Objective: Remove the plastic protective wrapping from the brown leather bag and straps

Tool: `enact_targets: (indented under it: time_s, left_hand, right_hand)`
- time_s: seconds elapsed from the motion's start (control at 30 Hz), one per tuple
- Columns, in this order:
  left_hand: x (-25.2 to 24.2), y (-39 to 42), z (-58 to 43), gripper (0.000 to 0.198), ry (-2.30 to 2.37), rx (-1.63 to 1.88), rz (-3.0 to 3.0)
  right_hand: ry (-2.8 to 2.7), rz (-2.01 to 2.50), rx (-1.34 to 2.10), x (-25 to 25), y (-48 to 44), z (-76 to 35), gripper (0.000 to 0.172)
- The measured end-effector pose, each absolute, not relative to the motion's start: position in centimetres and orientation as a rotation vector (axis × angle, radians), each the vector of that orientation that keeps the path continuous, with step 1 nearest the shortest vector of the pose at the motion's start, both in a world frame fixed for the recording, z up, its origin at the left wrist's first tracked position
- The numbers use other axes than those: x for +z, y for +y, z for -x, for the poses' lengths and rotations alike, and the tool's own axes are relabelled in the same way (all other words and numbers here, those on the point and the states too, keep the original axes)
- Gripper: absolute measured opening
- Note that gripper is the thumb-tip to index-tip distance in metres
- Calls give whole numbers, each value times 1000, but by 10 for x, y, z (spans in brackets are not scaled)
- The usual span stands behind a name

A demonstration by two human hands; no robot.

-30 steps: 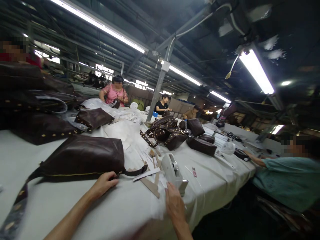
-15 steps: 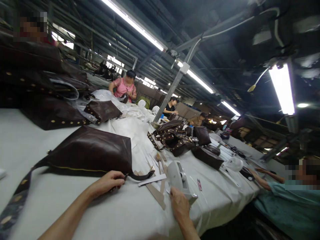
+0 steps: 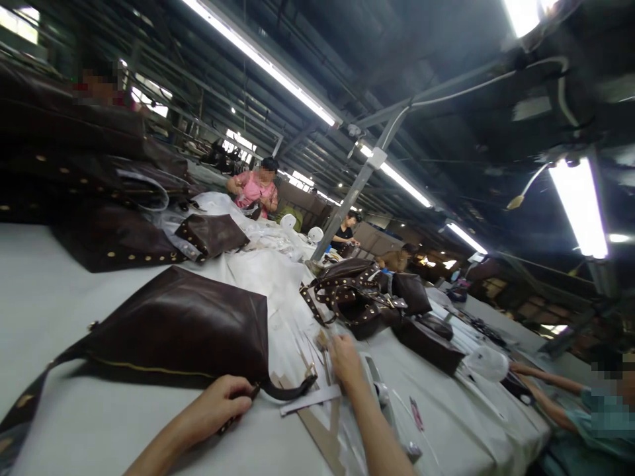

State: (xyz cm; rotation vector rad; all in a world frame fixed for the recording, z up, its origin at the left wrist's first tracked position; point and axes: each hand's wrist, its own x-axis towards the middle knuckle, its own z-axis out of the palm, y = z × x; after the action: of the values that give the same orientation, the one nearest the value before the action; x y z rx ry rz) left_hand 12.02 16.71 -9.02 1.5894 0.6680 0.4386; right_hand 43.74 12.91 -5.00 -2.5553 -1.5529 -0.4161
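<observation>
A dark brown leather bag [image 3: 198, 324] with a yellow zip line lies on the white-covered table. My left hand [image 3: 225, 403] is at its near right corner, fingers closed round a dark strap [image 3: 254, 390] joined to the bag. Another strap end with a buckle [image 3: 310, 377] sticks out to the right, beside a white strip [image 3: 310, 400]. My right hand [image 3: 348, 363] is stretched past the grey tape dispenser [image 3: 373, 373], over loose strips and a brown-tipped tool [image 3: 322, 340]. Its fingers point away and are partly hidden, so I cannot see whether they grip anything.
Stacked brown bags [image 3: 114, 231] stand at the left, and studded bags [image 3: 357, 297] lie beyond my right hand. A pink-handled small tool [image 3: 416, 414] lies right of the dispenser. A metal post [image 3: 347, 205] rises mid-table. A co-worker's arms [image 3: 546, 390] reach in from the right.
My right hand has left the near side of the tape dispenser and moved forward over the loose strips. My left hand stays on the strap. The view has shifted slightly.
</observation>
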Motion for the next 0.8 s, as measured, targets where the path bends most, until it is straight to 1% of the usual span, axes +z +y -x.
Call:
enact_targets:
  time_s: [0.1,0.2,0.27,0.33,0.4,0.5,0.57,0.67,0.77,0.8]
  left_hand:
    - [-89,166,-121,19,695,434,-1562]
    - [-90,167,-122,17,717,434,-1541]
    - [-90,168,-123,17,723,428,-1544]
    - [-90,168,-122,17,714,419,-1555]
    - [-90,169,-122,18,700,421,-1569]
    - [-92,171,-121,22,665,427,-1603]
    - [-94,172,-121,25,645,414,-1622]
    - [-96,173,-121,27,646,410,-1655]
    - [-96,173,-120,26,634,437,-1702]
    - [-95,173,-120,26,628,446,-1716]
  right_hand:
    - [-1619,2569,-350,-61,164,-451,26]
    - [-1684,2559,-286,-73,180,-460,17]
    - [-1677,2543,-287,-75,182,-463,16]
    - [-1633,2523,-330,-70,176,-465,18]
    - [-1591,2500,-386,-61,159,-466,24]
    - [-1555,2503,-428,-51,113,-461,24]
    - [-1522,2557,-449,-54,72,-453,26]
    - [-1504,2658,-479,-75,18,-436,30]
    - [-1630,2691,-461,-104,-13,-421,22]
    - [-1667,2695,-473,-111,-17,-417,23]
